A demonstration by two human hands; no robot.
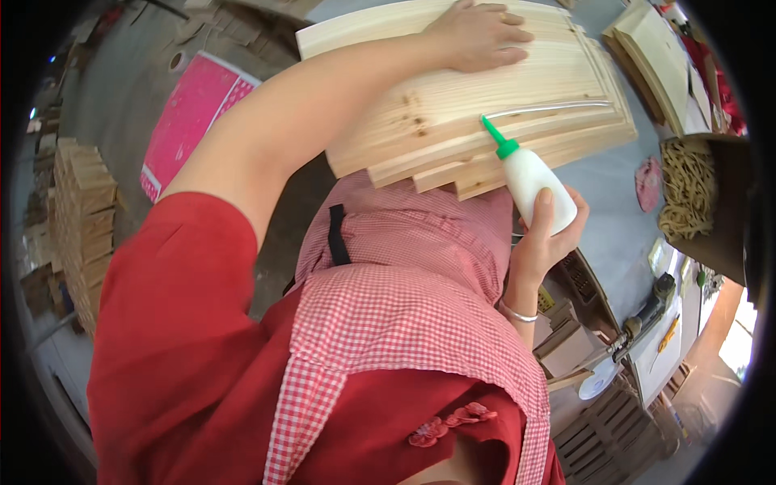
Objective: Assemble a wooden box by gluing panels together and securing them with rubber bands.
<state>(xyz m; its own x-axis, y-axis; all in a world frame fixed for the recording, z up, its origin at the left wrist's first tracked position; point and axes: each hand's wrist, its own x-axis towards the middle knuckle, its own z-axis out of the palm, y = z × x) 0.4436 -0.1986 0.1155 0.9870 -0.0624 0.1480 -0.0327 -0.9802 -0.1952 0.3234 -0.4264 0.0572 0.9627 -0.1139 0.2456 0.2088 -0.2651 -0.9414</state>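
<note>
My left hand point(475, 36) lies flat on the top one of several stacked pale wooden boards point(388, 81), fingers spread and holding nothing. Held in my right hand point(551, 234) is a white squeeze bottle point(537, 182) with a green nozzle. It is tilted, its tip at the near edge of a board. A whitish bead of glue point(558, 106) runs from the tip rightward along that edge. The boards are stepped, so each lower one juts out a little toward me.
On the grey table point(602, 186) at right are a pink cloth point(647, 184) and an open box with tan bands point(687, 190). More boards point(659, 61) are stacked at the far right. A pink printed sheet point(194, 113) and a wood stack point(85, 218) are at left.
</note>
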